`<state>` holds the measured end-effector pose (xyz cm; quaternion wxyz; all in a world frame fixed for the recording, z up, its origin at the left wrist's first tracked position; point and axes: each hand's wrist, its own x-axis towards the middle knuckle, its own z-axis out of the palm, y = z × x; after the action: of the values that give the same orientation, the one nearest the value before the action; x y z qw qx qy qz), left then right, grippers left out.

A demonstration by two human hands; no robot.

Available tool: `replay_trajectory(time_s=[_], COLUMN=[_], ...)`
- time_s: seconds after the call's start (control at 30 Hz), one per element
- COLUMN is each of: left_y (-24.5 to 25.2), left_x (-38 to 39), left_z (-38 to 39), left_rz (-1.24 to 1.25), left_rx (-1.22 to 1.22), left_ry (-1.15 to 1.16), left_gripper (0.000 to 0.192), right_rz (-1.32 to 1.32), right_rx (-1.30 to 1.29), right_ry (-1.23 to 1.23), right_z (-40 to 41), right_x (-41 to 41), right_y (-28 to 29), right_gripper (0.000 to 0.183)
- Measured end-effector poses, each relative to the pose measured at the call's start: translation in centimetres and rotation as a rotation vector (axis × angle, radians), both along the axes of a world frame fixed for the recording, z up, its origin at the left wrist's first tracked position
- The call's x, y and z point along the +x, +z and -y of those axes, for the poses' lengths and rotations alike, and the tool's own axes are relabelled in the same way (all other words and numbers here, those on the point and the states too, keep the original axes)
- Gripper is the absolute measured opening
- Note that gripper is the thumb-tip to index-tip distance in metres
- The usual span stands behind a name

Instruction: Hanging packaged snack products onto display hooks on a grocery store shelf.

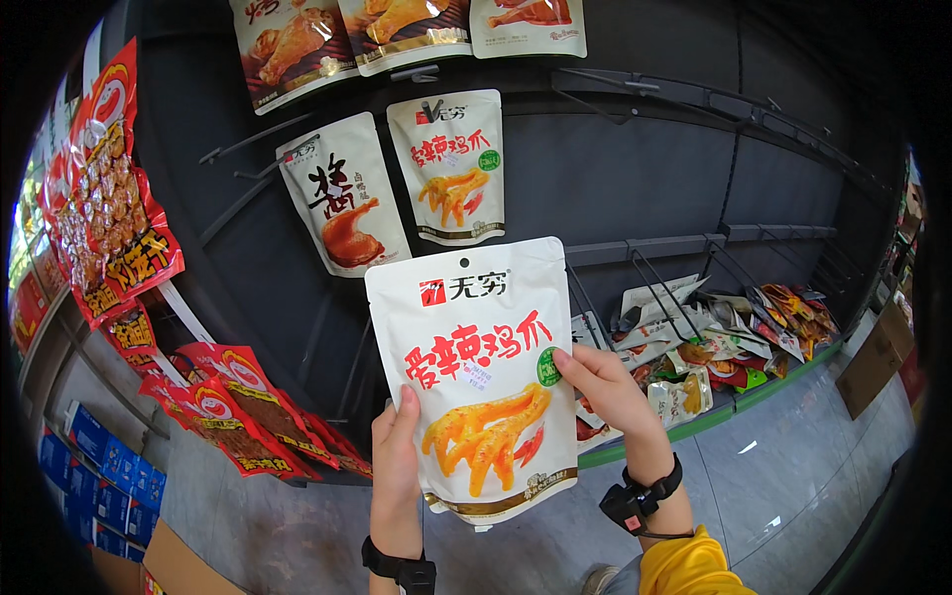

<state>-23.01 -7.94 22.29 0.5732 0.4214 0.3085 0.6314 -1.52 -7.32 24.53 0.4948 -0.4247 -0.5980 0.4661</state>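
A white snack pouch (483, 401) with a picture of chicken feet and a round hang hole is held upright between both hands. My left hand (398, 439) grips its left edge, thumb on the front. On the right edge, my right hand (602, 383) has its thumb on the front by a green round mark; the fingers behind are hidden. Just above hangs a matching white pouch (446, 193) on a metal hook. Beside it, another white pouch (343, 197) showing a duck leg hangs tilted on its own hook. More pouches (409, 22) hang along the top.
Red snack bags (111, 201) hang in strips at the left. Metal hooks and a rail (647, 249) cross the dark rack panel. Many loose packets (714, 335) lie on the bottom shelf at right. Blue cartons (111, 476) stand lower left, a cardboard box (874, 364) far right.
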Motion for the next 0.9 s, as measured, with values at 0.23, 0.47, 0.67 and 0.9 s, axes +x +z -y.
replay_trajectory(time_s=[0.23,0.47,0.67,0.9], left_y=[-0.2,-0.4,-0.3,-0.5], left_x=[-0.3,-0.7,-0.8,-0.9], left_z=[0.0,-0.2,-0.3,-0.4], left_rz=[-0.033,-0.039,-0.028,-0.058], left_rx=[0.016,0.022,0.039,0.033], left_ry=[-0.011,0.022,0.015,0.027], left_gripper=[0.037,0.038,0.037,0.038], right_rz=[0.071,0.116,0.079,0.110], right_rx=[0.008,0.122,0.140,0.132], right_ry=[0.050,0.117,0.107,0.094], right_z=[0.2,-0.6,-1.1,-0.9], right_x=[0.3,0.4,0.2,0.2], right_y=[0.1,-1.2,-1.9,-1.6], right_gripper=[0.028,0.027,0.026,0.026])
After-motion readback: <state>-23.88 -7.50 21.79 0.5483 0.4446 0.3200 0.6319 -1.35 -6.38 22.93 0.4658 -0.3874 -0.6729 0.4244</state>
